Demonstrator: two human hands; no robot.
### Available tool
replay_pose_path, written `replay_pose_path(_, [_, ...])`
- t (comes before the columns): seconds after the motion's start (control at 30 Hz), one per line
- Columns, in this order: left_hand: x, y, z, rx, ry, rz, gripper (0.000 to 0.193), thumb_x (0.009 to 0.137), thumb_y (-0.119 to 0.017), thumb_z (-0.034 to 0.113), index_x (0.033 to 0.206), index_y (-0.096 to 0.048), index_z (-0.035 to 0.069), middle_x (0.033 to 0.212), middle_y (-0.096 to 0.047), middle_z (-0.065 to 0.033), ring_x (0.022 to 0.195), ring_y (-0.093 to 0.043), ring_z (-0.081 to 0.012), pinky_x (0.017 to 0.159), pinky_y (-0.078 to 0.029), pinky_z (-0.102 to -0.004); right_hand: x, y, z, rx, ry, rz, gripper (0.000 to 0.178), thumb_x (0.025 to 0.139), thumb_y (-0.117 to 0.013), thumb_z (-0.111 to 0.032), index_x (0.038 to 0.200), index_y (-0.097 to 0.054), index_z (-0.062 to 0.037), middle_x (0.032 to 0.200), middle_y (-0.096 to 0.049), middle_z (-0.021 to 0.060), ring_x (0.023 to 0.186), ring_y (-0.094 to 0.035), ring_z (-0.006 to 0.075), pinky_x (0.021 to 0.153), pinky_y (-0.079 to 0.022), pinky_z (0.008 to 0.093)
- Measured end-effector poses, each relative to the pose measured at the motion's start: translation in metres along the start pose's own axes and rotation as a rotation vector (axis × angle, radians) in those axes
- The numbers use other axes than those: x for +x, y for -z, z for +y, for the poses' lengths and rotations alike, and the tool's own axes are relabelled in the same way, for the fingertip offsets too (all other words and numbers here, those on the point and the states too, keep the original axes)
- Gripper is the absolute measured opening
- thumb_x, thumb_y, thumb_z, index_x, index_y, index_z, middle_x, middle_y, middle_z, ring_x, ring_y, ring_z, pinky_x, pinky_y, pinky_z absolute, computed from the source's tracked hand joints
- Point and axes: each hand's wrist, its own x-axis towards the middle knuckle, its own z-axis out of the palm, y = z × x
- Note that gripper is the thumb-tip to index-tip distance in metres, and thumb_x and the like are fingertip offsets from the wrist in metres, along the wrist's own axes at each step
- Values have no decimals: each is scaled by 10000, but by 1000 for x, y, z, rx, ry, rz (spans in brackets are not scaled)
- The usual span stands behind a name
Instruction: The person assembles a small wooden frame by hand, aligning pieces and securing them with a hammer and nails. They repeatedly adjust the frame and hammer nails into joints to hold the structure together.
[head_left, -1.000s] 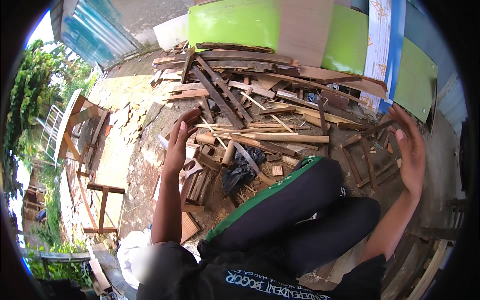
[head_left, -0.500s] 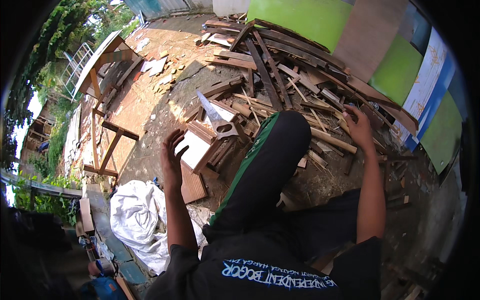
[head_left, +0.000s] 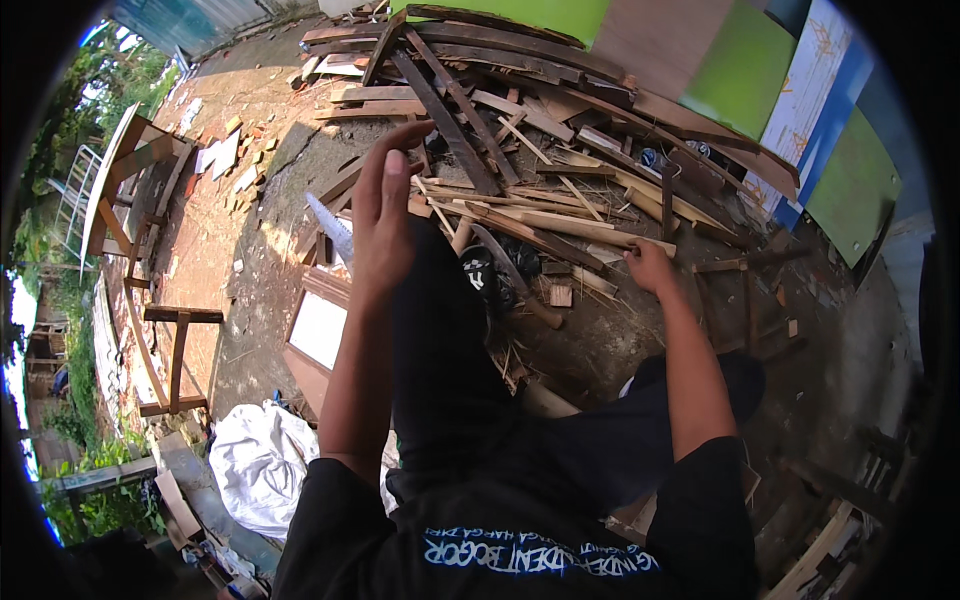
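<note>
Well to the left of the pale wooden pole (head_left: 600, 231), a brown wooden frame (head_left: 180, 355) with a T-shaped post stands on the ground. The crumpled white cloth (head_left: 262, 470) lies left of the pole and nearer the person, and a white panel (head_left: 318, 335) edged in brown lies between the two. The handsaw (head_left: 332, 228) shows its pale blade left of the pole, partly hidden by the left hand (head_left: 385, 205). That hand is raised and unclosed, fingers bent, holding nothing, left of the pole. Dark boards (head_left: 445, 125) are heaped beyond the pole. On its near side lie a curved blade with a wooden handle (head_left: 510, 272) and, right of that, a small wood block (head_left: 561, 296). The right hand (head_left: 652, 268) has its fingers bent against the pole near its right end; whether they grip it, I cannot tell. Right of the pole is a dark, slender wooden frame (head_left: 722, 266); beyond, a blue-and-white panel (head_left: 815, 90) leans.
</note>
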Motion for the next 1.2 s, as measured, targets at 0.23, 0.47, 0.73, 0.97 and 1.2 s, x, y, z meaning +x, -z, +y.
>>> replay_pose_path(0.23, [35,-97,-132,577,162,-322,532,1065,-551,490,1331,-635,37,1327,-587,-259,1275,-532,-458,1093,-434,-512,-20,-129,91,21,-274,-63,394,967,-724,-188,1320,-686,-17,1169,-751,214,1107,-717,351,949,-569,440])
replay_pose_path(0.47, [36,-113,-131,574,144,-577,545,1087,-485,526,1428,-601,117,1506,-502,-203,1462,-410,-383,1213,-358,-474,-72,-231,57,276,-244,-407,427,938,-754,-167,1349,-680,-82,1117,-752,176,1054,-715,362,934,-571,439])
replay_pose_path(0.73, [29,-104,-155,960,287,-700,691,1027,-495,664,1524,-519,184,1644,-388,-188,1538,-293,-458,1248,-267,-586,-79,-260,20,191,-117,-235,700,958,-739,-182,1582,-422,-208,1520,-474,141,1311,-576,365,1019,-547,479])
replay_pose_path(0.97, [10,-111,-181,1049,309,-817,758,1000,-505,691,1547,-495,166,1656,-368,-197,1517,-320,-501,1208,-287,-654,26,-241,17,-35,-110,85,869,952,-762,-234,1661,-260,-250,1650,-287,92,1513,-328,353,1194,-386,543])
replay_pose_path(1.2, [8,-120,-181,1083,345,-882,710,1005,-547,655,1534,-525,182,1663,-360,-200,1539,-292,-467,1241,-274,-603,49,-226,21,-173,-207,-171,815,972,-750,-254,1645,-291,-249,1591,-366,81,1498,-329,326,1191,-323,616])
